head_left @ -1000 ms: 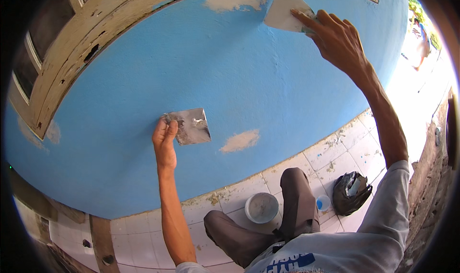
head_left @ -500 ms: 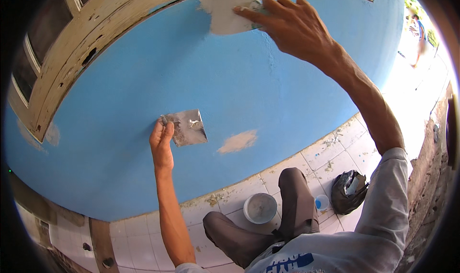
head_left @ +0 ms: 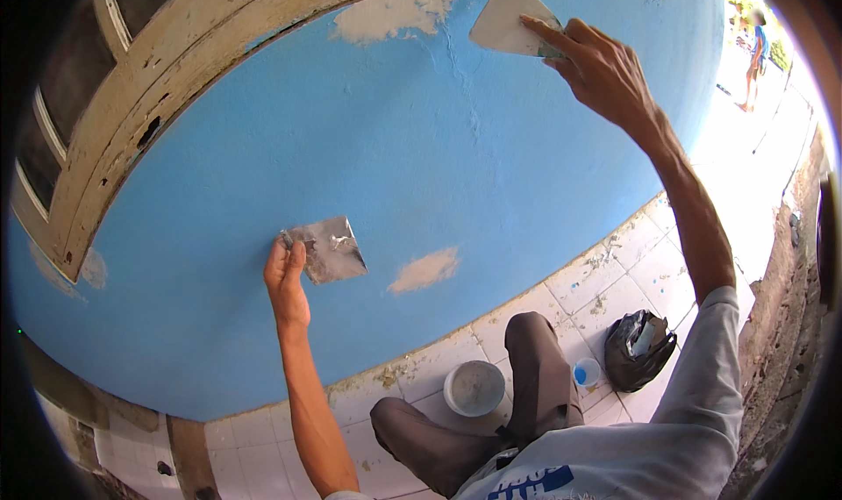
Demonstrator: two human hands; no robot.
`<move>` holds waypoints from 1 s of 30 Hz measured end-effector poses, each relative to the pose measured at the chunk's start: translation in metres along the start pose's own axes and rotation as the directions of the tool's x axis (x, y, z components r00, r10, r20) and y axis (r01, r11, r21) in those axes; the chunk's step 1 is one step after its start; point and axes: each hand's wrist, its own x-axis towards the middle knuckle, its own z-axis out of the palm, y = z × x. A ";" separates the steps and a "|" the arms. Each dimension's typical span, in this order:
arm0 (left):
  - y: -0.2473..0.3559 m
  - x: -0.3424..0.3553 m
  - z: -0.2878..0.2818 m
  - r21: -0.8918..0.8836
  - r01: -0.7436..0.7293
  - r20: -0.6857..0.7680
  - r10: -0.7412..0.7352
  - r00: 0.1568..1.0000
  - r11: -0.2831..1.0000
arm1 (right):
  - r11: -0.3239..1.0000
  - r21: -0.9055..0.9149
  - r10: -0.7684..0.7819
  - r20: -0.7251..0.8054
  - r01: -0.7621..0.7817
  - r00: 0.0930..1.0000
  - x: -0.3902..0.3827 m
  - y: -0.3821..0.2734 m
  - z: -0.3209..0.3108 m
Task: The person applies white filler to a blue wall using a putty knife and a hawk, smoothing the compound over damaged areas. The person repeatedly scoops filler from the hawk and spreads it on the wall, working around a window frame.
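My right hand [head_left: 605, 75] grips a pale, wide putty knife [head_left: 504, 22] flat near the blue wall [head_left: 219, 193], its index finger along the blade, just right of a whitish filler patch [head_left: 390, 13] below the window frame. Faint rough streaks run down the wall below the patch. My left hand [head_left: 288, 285] holds a square metal plate [head_left: 329, 250] smeared with grey putty, lower on the left in front of the wall. A smaller pale patch [head_left: 424, 270] shows right of the plate, and another [head_left: 48, 263] by the frame's lower corner.
A weathered wooden window frame [head_left: 132, 123] is at upper left. On the spattered tile floor [head_left: 588, 263] are a bucket [head_left: 474, 386], a small cup with blue [head_left: 586, 372] and a black plastic bag [head_left: 638, 351], around my knees [head_left: 535, 368]. A person [head_left: 756, 61] stands outside at far right.
My right hand swept the putty knife left over the upper patch, then moved back right, uncovering it. My left hand with the plate sits slightly lower and left in view.
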 end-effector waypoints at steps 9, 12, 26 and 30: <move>-0.002 -0.001 -0.004 0.026 -0.006 -0.017 0.006 1.000 1.000 | 0.865 0.383 0.398 -0.126 -0.326 0.909 0.014 -0.070 0.054; 0.000 -0.002 0.001 0.031 -0.002 -0.025 0.002 1.000 1.000 | 0.843 0.363 0.452 -0.081 -0.396 0.888 0.013 -0.077 0.063; 0.000 0.000 0.005 0.030 -0.004 -0.063 0.006 0.998 1.000 | 0.696 0.520 0.485 0.169 -0.496 0.858 -0.055 -0.061 0.019; -0.001 -0.002 0.008 0.038 -0.025 -0.042 0.027 0.999 0.999 | 0.495 0.574 0.650 0.252 -0.652 0.717 -0.011 -0.050 -0.003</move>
